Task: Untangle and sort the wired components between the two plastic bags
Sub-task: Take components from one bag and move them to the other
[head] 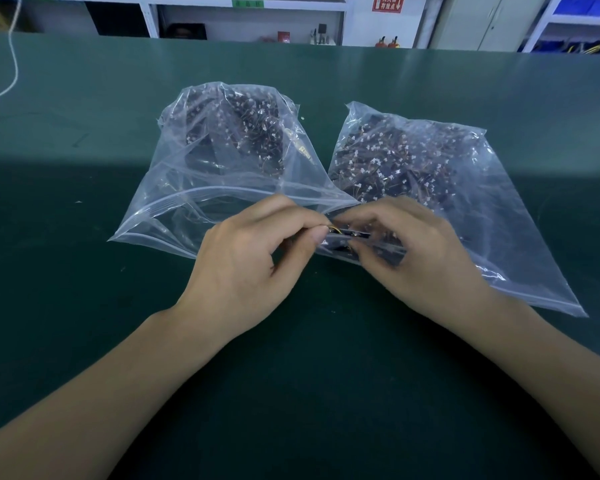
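**benchrat:** Small black wired component [349, 233] pinched right in the middle, between both hands, just above the near lips of the two bags. Yellowish wire poking out at the left end of it.

**solderfan:** Held by which hand?

**benchrat:** Both. Left hand [253, 258] curled, thumb and forefinger tips closed on the wire end. Right hand [420, 258] curled too, fingertips clamped on the black body from the other side (a second dark piece maybe under the fingers, too blurry to say).

**solderfan:** And the bags?

**benchrat:** Left bag [174, 206] clear zip type, mouth gaping toward the hands, contents heaped at the far end, near half mostly bare plastic. Right bag [499, 237] lying flatter, tangled black parts with white plugs spread over most of it, near corner tucked under the right hand. Bags touching around the middle, right where the hands meet.

**solderfan:** Room to work?

**benchrat:** Plenty. Green bench mat [84, 306] wide open left, right and in front of the forearms. Far edge of the bench well behind the bags, shelving [250, 19] beyond that. White cord [13, 74] trailing over the far left corner, well apart from everything. Right bag's near edge running off toward the right side, still fully on the mat.
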